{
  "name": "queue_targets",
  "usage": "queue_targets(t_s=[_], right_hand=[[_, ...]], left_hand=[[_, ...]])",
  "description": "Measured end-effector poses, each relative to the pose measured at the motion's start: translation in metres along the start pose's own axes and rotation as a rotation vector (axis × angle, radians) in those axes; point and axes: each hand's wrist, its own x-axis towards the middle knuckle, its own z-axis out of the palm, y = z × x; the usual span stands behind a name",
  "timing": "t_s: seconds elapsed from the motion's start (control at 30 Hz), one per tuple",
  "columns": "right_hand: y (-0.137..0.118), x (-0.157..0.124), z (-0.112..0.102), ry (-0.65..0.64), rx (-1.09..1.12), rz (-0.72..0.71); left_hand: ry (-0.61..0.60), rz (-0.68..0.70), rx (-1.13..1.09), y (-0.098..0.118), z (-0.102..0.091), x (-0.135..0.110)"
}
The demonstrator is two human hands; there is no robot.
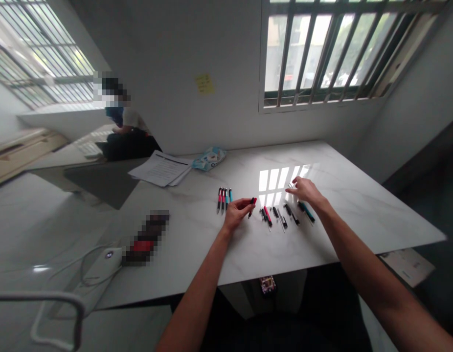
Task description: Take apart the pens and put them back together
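Note:
My left hand (237, 213) is closed on red and black pen parts (252, 206), held upright between thumb and fingers above the table. My right hand (306, 190) hovers over the table to the right, fingers bent together in a pinch; what they hold is too small to make out. Below and between the hands lies a row of taken-apart pens: red and black parts (266, 216), black and clear parts (280, 218), black parts (291, 214) and teal parts (306, 212). Several whole pens (222, 198), red and teal with dark grips, lie side by side beyond my left hand.
The marble-patterned table (244, 259) has papers (160, 168) and a blue packet (209, 158) at its back left. A white power strip (103, 264) with cables lies left, near a blurred dark and red object (146, 239). A person (127, 122) sits further back.

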Motion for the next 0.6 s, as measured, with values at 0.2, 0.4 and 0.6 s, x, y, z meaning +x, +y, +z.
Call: queue_targets(t_s=[0.2,0.4,0.6], right_hand=[[0.025,0.012,0.011,-0.110,-0.074,0.142],[0.029,0.025,0.010,-0.045,-0.104,0.179],[0.021,0.025,0.013,0.137,0.271,0.052]], left_hand=[[-0.004,-0.001,0.004,0.003,0.001,-0.001],[0.016,0.008,0.000,0.002,0.000,0.000],[0.012,0.006,0.021,0.001,0.000,0.000]])
